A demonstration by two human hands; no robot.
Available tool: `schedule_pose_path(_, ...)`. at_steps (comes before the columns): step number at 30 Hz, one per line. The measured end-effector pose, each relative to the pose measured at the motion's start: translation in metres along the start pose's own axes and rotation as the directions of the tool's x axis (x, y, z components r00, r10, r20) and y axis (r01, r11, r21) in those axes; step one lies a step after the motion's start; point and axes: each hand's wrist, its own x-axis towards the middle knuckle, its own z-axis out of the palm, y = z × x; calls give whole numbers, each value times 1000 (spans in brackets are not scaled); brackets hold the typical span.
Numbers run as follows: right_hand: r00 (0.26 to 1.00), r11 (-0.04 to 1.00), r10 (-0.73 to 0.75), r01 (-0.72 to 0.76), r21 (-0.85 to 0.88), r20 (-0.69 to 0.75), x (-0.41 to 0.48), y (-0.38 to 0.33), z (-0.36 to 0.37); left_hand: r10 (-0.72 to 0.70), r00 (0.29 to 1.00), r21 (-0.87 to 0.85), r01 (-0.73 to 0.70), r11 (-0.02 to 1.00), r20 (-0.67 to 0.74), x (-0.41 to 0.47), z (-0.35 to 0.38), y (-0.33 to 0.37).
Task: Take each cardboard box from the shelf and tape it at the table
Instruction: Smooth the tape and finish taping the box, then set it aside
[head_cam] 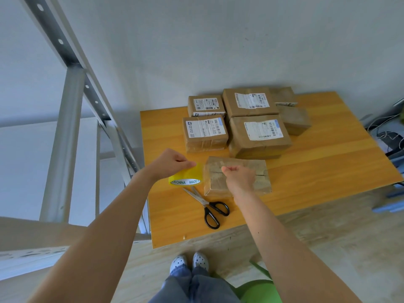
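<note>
White wall (218, 40) behind, and an orange wood surface (317, 167) pushed up against it, with a grey metal shelf frame (65, 127) rising on the left. At the back of the surface sits a cluster of taped cardboard parcels (258, 132), several showing white shipping labels, packed close and touching one another.

Here's the action, up front: one cardboard box (261, 169) lies flat near the front edge, apart from the cluster, strips of clear tape already across its top. The left grip (170, 164) is clenched on a yellow tape roll (184, 179), held just off the box's left end, "MADE IN CHINA" readable on the core. The right grip (239, 177) hovers over the box, fingers curled, thumb and forefinger pinching the free end of the tape. A short stretch of tape (200, 169) spans between roll and pinch, right over the box's left edge.

Black-handled scissors (209, 206) lie on the surface just in front of the box, blades slightly apart and pointing toward the roll. Below, the pale floor (328, 248) and a pair of spotted white shoes (189, 262). Cables (389, 132) trail off at the far right.
</note>
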Motion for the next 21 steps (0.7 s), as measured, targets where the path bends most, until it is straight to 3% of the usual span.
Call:
schedule_pose_path(4, 1000, 998, 2, -3, -62, -8, -2, 0, 4, -5, 997, 61, 9, 998, -72, 7, 7, -9)
schedule_pose_path(8, 1000, 994, -12, 10, -105, -13, -3, 0, 5, 29, 983, 258, 19, 966, -182, 10, 12, -11)
schedule_pose_path(14, 998, 980, -47, 40, -194, -30, -1, 4, 9, 35, 972, 384, 58, 921, -231, 10, 19, -6)
schedule_pose_path(18, 975, 916, -185, 126, -381, -125, -3, 9, 12, 60, 980, 473, 39, 880, -191, 10, 21, -6)
schedule_pose_path(21, 902, 790, -418, 300, -535, -111, -5, 14, 6, 58, 984, 494, 32, 869, -166, 12, 22, -7)
